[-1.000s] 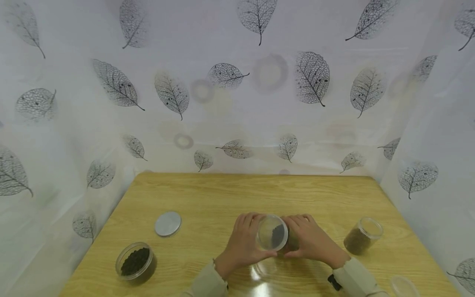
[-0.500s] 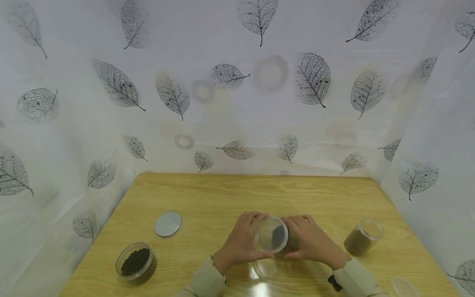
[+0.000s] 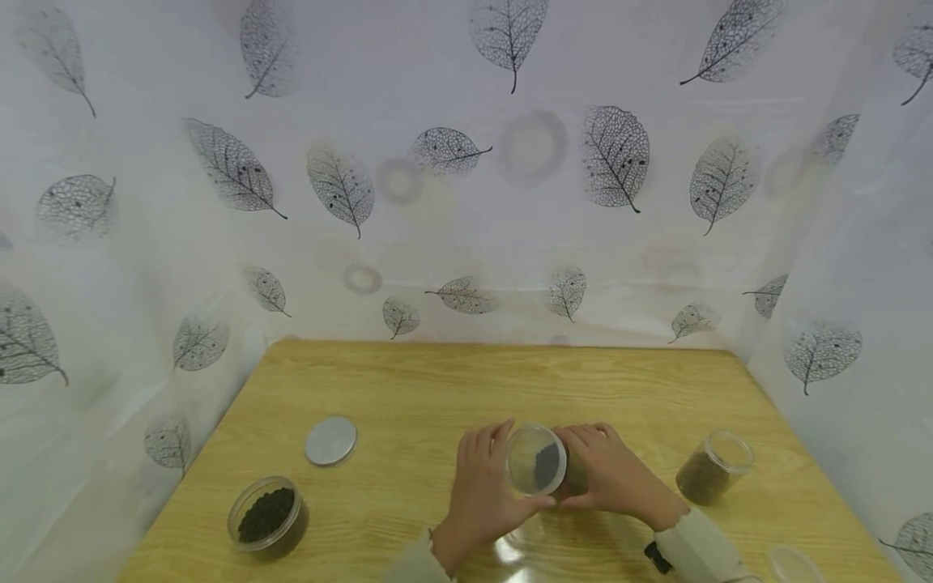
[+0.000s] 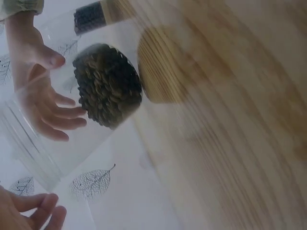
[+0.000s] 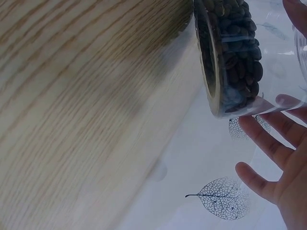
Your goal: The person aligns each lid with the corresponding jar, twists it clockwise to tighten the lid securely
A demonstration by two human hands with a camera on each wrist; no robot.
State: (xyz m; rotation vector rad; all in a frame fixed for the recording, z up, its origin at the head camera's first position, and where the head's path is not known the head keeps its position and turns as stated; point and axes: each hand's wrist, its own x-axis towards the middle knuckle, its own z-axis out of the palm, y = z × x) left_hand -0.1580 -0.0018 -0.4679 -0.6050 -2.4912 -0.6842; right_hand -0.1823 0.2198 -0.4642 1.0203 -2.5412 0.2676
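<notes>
A clear round jar (image 3: 521, 465), part filled with dark beans (image 4: 108, 86), is tilted in front of me with its round top end toward the head camera. My right hand (image 3: 619, 478) grips its bean-filled lower part, fingers spread along the wall in the right wrist view. Around the top end is my left hand (image 3: 484, 490), thumb at the lower edge and fingers at the upper left. In the left wrist view the left fingertips (image 4: 50, 199) lie right at the ridged rim. Another view of the jar (image 5: 235, 57) shows beans packed at its base.
On the wooden table (image 3: 408, 389), a clear tub (image 3: 291, 534) of dark pieces stands at left, with a silver lid (image 3: 331, 441) behind it. A second jar (image 3: 710, 470) with brown contents stands right; a clear lid (image 3: 794, 564) lies front right.
My left hand has turned at the rim: its wrist and sleeve swung right and down, its fingers straightened upward, and its thumb moved right. The right hand and jar stay nearly still.
</notes>
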